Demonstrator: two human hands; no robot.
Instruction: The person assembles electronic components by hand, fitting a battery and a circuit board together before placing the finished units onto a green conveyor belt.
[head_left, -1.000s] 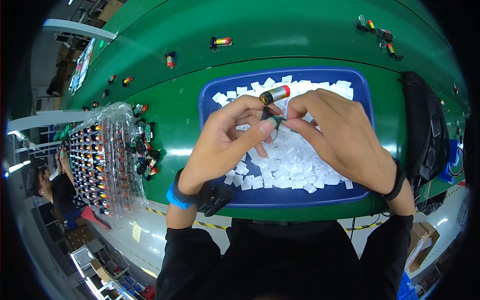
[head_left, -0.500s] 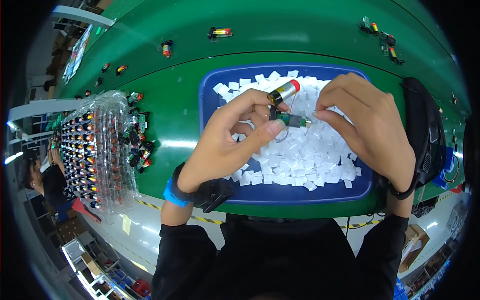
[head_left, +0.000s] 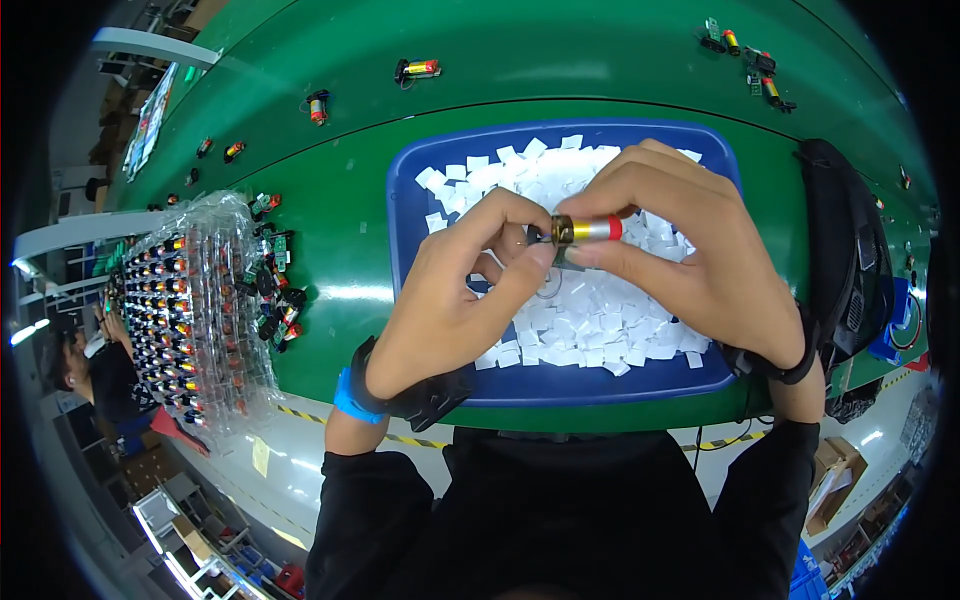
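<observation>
Over the blue tray (head_left: 402, 300), which holds many small white squares (head_left: 600, 325), I hold a small battery assembly in both hands. Its cylindrical battery (head_left: 592, 229), banded yellow and silver with a red end, lies sideways, red end to the right. My left hand (head_left: 465, 290) pinches the dark end part between thumb and forefinger. The right hand (head_left: 695, 235) has its fingers closed on the battery, forefinger above and thumb below. Most of the circuit board is hidden by the fingers and the battery. A thin wire loops below the left fingertips.
To the left, a clear plastic tray (head_left: 215, 310) holds rows of similar assemblies, with a loose pile (head_left: 272, 290) beside it. More assemblies (head_left: 418, 70) lie along the far green table (head_left: 560, 40). A black bag (head_left: 835, 240) stands at right. A person (head_left: 100, 370) sits far left.
My right hand has moved left from beside the assembly onto the battery. The battery has swung from a tilted position down to nearly level, covering the circuit board.
</observation>
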